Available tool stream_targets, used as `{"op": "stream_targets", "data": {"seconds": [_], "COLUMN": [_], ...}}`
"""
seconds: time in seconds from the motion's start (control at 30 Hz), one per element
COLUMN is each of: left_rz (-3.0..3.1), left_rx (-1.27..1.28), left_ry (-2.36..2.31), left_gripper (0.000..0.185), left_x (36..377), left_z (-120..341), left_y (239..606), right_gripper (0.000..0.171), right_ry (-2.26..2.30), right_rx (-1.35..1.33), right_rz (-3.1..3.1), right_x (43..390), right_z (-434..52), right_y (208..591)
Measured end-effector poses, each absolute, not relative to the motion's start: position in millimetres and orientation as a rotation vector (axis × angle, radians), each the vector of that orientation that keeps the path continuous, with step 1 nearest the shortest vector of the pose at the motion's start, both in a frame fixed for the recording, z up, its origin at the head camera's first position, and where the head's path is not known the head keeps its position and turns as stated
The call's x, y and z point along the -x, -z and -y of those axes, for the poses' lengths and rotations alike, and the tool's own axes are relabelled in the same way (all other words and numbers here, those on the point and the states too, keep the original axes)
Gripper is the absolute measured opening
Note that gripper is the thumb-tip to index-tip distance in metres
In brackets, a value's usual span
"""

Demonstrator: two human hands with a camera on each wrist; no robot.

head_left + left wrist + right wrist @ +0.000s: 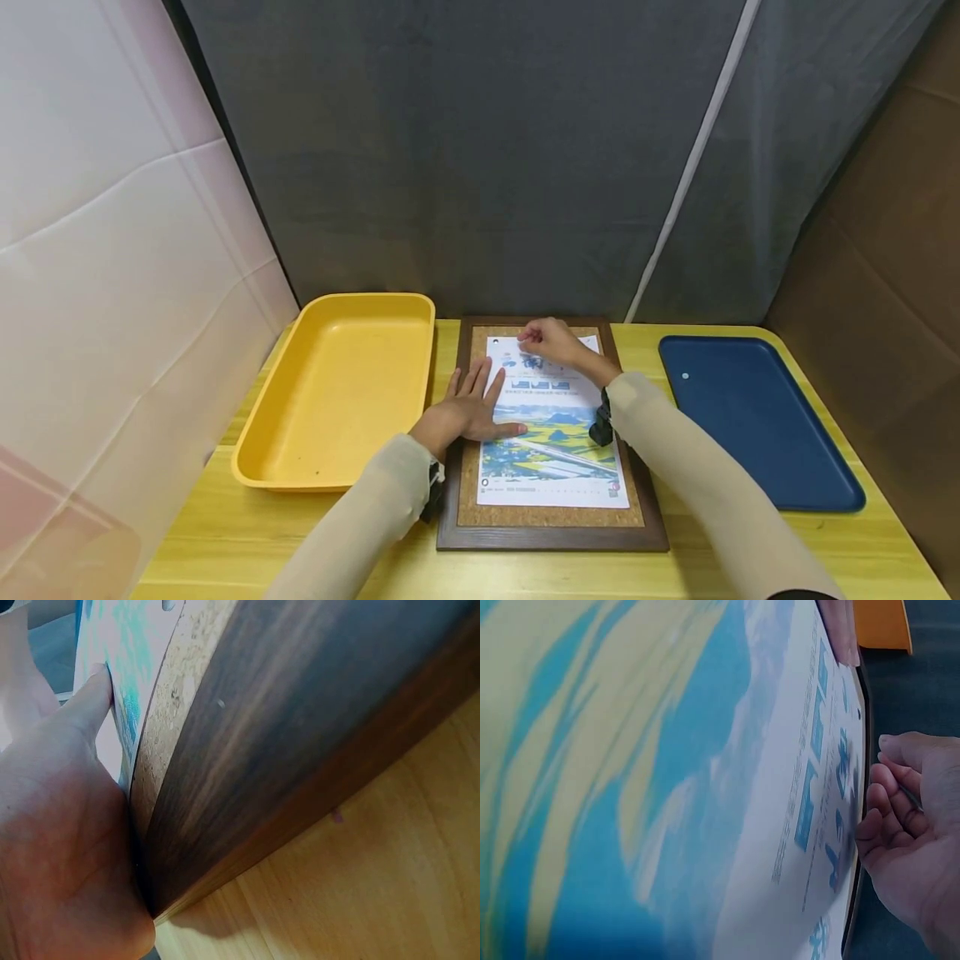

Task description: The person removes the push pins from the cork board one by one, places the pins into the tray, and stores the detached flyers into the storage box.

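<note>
A printed poster (553,433) with a blue and yellow landscape lies on a cork board in a dark wooden frame (551,537) at the table's middle. My left hand (471,408) presses flat on the poster's left edge with straight fingers, and its thumb (90,701) lies on the paper. At the poster's top edge my right hand (551,340) has curled fingers (881,817). Its fingertips pinch something small, seemingly a pushpin, mostly hidden. Small pins show at the poster's top left (495,342) and at its lower corners.
A yellow tray (264,467) sits left of the frame. On the right lies a flat blue tray (810,492) with one small white pin (685,376) on it. Grey curtain hangs behind, a white wall stands left and brown board right.
</note>
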State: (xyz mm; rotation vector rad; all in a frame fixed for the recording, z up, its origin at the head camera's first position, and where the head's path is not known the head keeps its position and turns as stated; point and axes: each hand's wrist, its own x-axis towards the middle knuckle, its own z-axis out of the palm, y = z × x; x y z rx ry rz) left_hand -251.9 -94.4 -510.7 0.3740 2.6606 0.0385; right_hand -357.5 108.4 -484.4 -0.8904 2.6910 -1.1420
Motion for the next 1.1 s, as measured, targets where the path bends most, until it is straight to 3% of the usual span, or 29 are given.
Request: {"op": "stream_targets", "data": {"seconds": [1.1], "left_rz": [-2.63], "left_rx": [-0.378], "left_ry": [-0.058], "left_gripper": [0.121], "left_x": [252.2], "left_z": [92.4], "left_y": [509.3], "right_gripper": [0.01], "right_ry": [1.091], "right_rx": [0.914], "right_rz": [-2.785], "right_x": [367.2], "right_z": [-70.3], "right_y": [496.1]}}
